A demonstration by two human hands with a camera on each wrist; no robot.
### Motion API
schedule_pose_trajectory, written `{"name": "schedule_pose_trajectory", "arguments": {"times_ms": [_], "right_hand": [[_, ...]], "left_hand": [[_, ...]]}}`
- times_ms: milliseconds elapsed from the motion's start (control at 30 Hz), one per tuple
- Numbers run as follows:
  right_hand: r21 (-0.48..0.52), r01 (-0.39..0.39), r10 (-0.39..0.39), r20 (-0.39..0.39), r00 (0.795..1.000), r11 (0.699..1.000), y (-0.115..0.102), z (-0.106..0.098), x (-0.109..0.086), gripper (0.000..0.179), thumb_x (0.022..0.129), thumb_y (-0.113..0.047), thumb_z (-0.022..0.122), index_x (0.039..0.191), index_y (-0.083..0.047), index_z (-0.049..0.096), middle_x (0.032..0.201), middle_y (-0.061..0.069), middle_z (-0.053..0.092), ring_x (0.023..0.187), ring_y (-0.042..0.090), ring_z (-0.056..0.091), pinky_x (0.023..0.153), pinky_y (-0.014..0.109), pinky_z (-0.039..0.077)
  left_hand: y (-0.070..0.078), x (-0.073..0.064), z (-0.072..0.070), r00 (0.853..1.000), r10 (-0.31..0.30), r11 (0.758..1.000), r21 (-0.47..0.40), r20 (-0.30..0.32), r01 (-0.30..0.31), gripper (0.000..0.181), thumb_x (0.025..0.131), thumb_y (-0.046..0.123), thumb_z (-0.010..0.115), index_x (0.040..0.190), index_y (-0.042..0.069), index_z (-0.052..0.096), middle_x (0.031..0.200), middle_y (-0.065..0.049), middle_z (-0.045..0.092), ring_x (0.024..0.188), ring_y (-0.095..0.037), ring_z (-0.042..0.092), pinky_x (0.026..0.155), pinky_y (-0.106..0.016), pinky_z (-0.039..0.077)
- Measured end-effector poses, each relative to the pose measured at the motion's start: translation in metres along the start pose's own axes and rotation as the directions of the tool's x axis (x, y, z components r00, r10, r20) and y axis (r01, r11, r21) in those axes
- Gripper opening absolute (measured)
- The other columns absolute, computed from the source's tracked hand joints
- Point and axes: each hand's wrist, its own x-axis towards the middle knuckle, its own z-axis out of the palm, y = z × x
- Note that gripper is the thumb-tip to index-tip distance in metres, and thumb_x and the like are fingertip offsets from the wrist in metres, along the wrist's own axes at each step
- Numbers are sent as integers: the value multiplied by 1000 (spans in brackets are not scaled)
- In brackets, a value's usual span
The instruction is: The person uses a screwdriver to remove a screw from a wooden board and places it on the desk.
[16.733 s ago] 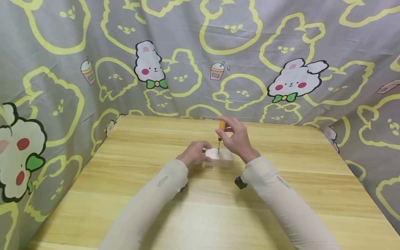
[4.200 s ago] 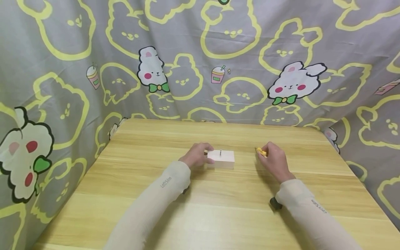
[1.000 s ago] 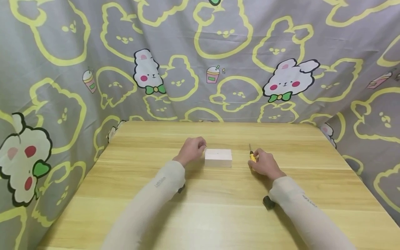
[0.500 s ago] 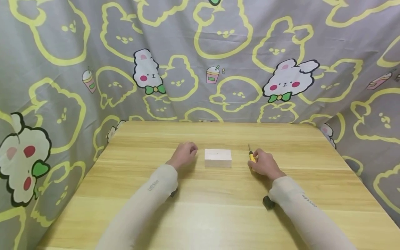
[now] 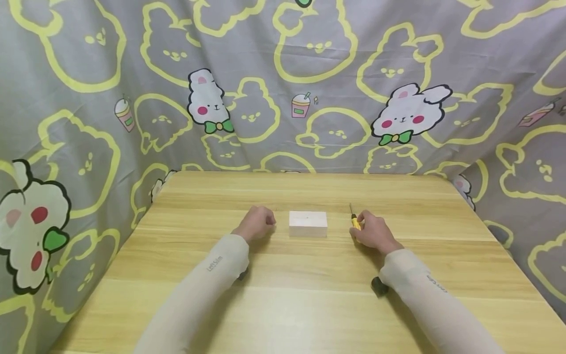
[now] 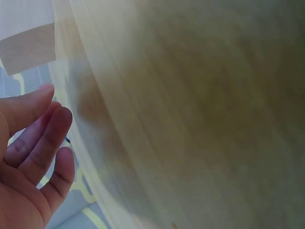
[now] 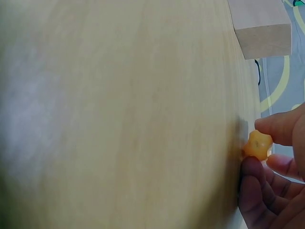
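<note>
A pale wooden block (image 5: 308,224) lies on the table between the hands, with a tiny dark mark on its top face. Left of it, my left hand (image 5: 258,222) is close over the tabletop, fingers loosely bent. In the left wrist view its thumb and fingers (image 6: 59,126) show nothing between them. A thin upright sliver (image 5: 276,210) shows just beyond the fingertips, too small to identify. To the block's right, my right hand (image 5: 375,231) pinches the yellow handle of a screwdriver (image 5: 355,222), its shaft pointing away. The right wrist view shows the handle's end (image 7: 259,145) between thumb and fingers.
The wood-grain table (image 5: 292,295) runs back to a grey patterned curtain (image 5: 265,98) hanging behind and at both sides. A dark piece (image 5: 379,286) sits under the right sleeve, another under the left.
The screw standing in the block 4.2 seconds ago is gone from its top. Since then, my left hand has left the block and moved left. My right hand has turned the screwdriver to point away.
</note>
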Motion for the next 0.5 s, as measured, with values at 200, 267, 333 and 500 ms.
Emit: {"name": "schedule_pose_trajectory", "arguments": {"times_ms": [200,267,333,500], "right_hand": [[-4,-1,1,6,1000,1000,0,0,-1,39,89,-24,63,112,3,49,70,6,57,60,19,50,55,30,40],[-7,-2,2,5,1000,1000,-1,-1,-2,39,88,-24,63,112,4,49,71,6,58,61,19,50,55,30,41],[-10,0,0,5,1000,1000,-1,-1,-2,39,88,-24,63,112,4,49,72,6,58,62,19,51,56,30,42],[-19,3,-3,0,1000,1000,-2,-2,-3,39,88,-25,62,112,4,49,71,6,57,60,19,50,55,30,41]], "left_hand": [[2,-2,0,999,6,999,36,39,-8,6,82,4,75,79,9,73,88,-1,70,87,-20,62,86,-38,54],[2,-1,0,999,11,999,44,51,-13,7,81,3,75,78,9,74,90,-1,71,89,-21,62,87,-39,53],[3,-1,0,998,14,999,51,61,-17,8,80,2,75,77,10,74,90,0,71,92,-22,62,89,-40,53],[5,1,2,998,25,998,61,63,-29,13,79,0,75,74,11,74,93,-1,72,100,-25,61,95,-44,49]]}}
